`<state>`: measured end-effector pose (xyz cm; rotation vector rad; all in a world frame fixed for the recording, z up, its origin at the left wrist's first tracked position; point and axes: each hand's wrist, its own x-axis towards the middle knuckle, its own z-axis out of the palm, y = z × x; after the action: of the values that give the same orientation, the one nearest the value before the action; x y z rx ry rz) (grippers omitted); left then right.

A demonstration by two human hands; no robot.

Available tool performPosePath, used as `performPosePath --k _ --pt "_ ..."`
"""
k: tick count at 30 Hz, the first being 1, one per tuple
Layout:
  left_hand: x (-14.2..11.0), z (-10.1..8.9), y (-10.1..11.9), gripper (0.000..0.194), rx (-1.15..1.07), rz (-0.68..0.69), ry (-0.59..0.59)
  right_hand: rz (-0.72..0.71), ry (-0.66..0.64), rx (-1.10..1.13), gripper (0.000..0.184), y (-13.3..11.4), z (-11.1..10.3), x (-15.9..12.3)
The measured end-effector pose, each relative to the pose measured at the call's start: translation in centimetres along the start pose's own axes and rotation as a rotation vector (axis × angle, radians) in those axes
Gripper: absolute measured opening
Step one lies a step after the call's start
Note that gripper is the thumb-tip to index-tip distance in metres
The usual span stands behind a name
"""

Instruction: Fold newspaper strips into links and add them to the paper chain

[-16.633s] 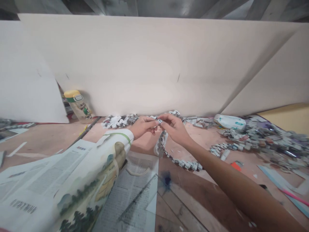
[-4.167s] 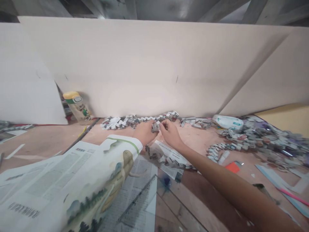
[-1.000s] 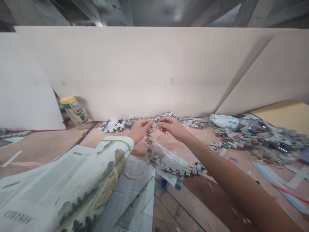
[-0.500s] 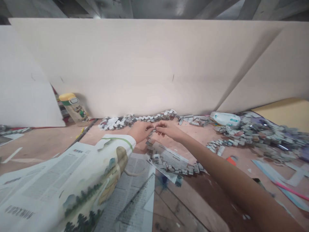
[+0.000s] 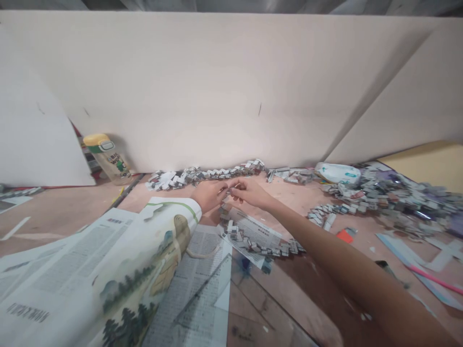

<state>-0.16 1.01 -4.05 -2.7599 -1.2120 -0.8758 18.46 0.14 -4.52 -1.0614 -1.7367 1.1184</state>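
My left hand (image 5: 208, 193) and my right hand (image 5: 248, 192) meet fingertip to fingertip over the table, both pinched on the upper end of a chain of folded newspaper links (image 5: 253, 245). The chain drops from my fingers and curls across a newspaper scrap (image 5: 255, 230) lying below them. My left arm wears a printed sleeve (image 5: 152, 250); my right forearm is bare. A second finished chain (image 5: 206, 174) lies along the foot of the white board behind my hands.
A heap of folded paper links (image 5: 390, 202) covers the table at right, with a white packet (image 5: 338, 172) beside it. A yellow-capped bottle (image 5: 104, 156) stands at back left. Newspaper sheets (image 5: 54, 260) and a clear set square (image 5: 206, 299) lie near me. White boards (image 5: 231, 91) wall the table's far side.
My hands have sunk from about a second ago, and the hanging chain now lies mostly slack on the table. The view has tipped slightly downward.
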Motion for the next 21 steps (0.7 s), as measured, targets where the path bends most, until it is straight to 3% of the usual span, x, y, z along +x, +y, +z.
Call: performPosePath --k 8,21 --pt "0.0 0.9 -0.1 0.021 -0.263 -0.077 0.013 0.076 0.004 0.076 0.009 1.1 -0.5 0.5" --pt "-0.5 1.8 -1.0 0.016 -0.245 -0.074 0.003 0.078 -0.065 0.136 0.016 2.5 -0.8 0.4"
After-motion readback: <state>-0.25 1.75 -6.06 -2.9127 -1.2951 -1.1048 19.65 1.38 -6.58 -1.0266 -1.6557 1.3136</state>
